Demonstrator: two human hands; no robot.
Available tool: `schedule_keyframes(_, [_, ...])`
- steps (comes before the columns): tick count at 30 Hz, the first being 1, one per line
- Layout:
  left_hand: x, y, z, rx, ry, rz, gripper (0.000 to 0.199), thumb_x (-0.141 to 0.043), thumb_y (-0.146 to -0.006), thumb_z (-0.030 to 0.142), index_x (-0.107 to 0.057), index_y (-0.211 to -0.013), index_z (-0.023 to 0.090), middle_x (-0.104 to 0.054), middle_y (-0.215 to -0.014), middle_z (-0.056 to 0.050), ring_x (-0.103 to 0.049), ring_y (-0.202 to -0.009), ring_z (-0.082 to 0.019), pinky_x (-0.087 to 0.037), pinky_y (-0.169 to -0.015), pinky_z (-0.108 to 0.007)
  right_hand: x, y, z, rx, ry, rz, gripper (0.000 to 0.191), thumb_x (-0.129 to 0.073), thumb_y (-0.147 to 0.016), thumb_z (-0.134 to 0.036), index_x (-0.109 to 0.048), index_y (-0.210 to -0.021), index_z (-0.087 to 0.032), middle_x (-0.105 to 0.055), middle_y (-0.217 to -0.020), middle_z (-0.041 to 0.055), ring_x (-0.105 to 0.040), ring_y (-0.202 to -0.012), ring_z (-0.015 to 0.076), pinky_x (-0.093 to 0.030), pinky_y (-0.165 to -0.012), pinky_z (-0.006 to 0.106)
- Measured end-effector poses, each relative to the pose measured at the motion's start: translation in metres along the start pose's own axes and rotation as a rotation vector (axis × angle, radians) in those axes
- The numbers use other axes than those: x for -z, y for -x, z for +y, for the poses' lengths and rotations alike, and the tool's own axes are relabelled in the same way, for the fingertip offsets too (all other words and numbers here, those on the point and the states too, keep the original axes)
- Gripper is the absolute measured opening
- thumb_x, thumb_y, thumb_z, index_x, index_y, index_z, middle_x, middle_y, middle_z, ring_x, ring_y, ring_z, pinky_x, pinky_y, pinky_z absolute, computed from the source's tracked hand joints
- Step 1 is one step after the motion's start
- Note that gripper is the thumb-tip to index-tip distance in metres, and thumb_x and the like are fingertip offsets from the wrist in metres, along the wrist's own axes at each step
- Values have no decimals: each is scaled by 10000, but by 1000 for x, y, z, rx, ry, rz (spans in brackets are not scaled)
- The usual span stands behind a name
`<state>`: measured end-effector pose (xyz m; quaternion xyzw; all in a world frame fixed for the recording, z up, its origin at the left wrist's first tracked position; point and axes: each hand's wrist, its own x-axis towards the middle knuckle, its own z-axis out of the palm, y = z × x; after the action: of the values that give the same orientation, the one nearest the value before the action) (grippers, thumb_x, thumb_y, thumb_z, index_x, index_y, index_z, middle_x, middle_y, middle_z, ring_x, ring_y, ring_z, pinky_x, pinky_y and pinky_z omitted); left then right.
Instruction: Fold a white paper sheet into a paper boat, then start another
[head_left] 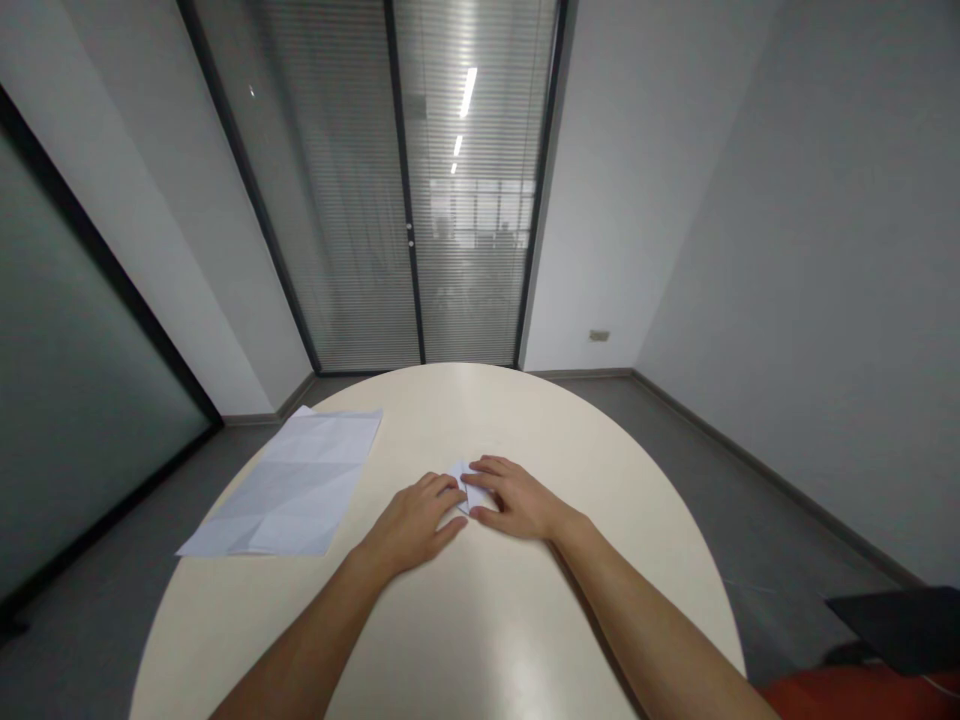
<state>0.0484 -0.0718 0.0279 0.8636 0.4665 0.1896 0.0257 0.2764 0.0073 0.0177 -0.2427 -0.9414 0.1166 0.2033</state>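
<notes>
A small folded white paper [463, 470] lies on the round pale table [480, 620], mostly covered by my fingers. From the left, my left hand [417, 522] rests on its edge, fingers slightly apart. My right hand [517, 500] lies over its right part with the fingers spread and the thumb near its lower edge. The two hands almost meet over the paper, and its exact shape is hidden beneath them.
A large creased white sheet [300, 485] lies at the table's left, partly over the rim. Beyond the table stand glass panels with blinds [360, 250]. A dark flat object [900, 620] sits above something red [847, 692] at the lower right.
</notes>
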Motion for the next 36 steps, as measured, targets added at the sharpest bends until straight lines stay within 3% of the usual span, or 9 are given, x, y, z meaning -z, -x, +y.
schedule_keyframes(5, [-4, 0, -3, -4, -18, 11, 252, -530, -1000, 287, -636, -1223, 237, -663, -1200, -60, -577, -1137, -230, -510, -985, -381, -2, 0, 1, -16, -23, 1, 480, -636, -921, -453, -663, -1324, -192, -601, -1416, 160, -518, -1346, 315, -393, -1142, 505])
schedule_keyframes(11, [-7, -1, -6, -22, -63, 12, 237, -532, -1007, 301, -709, -1158, 256, -689, -1146, -62, -605, -1085, -232, -541, -933, -387, -5, -2, 2, -27, -27, 14, 380, -547, -992, -391, -693, -1288, -203, -625, -1392, 148, -543, -1329, 286, -368, -1164, 506])
schedule_keyframes(21, [11, 2, 0, -116, 6, -46, 276, -526, -988, 268, -735, -1162, 316, -684, -1261, -38, -596, -1158, -244, -520, -976, -408, -2, -3, 1, -56, 4, 39, 311, -609, -952, -348, -737, -1205, -220, -673, -1321, 123, -586, -1270, 268, -360, -1168, 484])
schedule_keyframes(28, [12, 2, 1, -113, 49, -44, 266, -542, -984, 288, -746, -1152, 316, -682, -1231, -45, -588, -1182, -234, -519, -998, -391, -14, -11, -6, -159, -13, 137, 233, -700, -889, -336, -728, -1073, -197, -718, -1093, 95, -618, -1094, 253, -464, -1006, 409])
schedule_keyframes(36, [11, 1, 3, -97, 67, -25, 286, -491, -1019, 301, -762, -1111, 310, -684, -1243, -36, -597, -1176, -224, -512, -1007, -390, -22, -17, 1, -249, -64, 174, 198, -747, -871, -338, -705, -1018, -213, -713, -997, 59, -607, -1029, 238, -457, -959, 393])
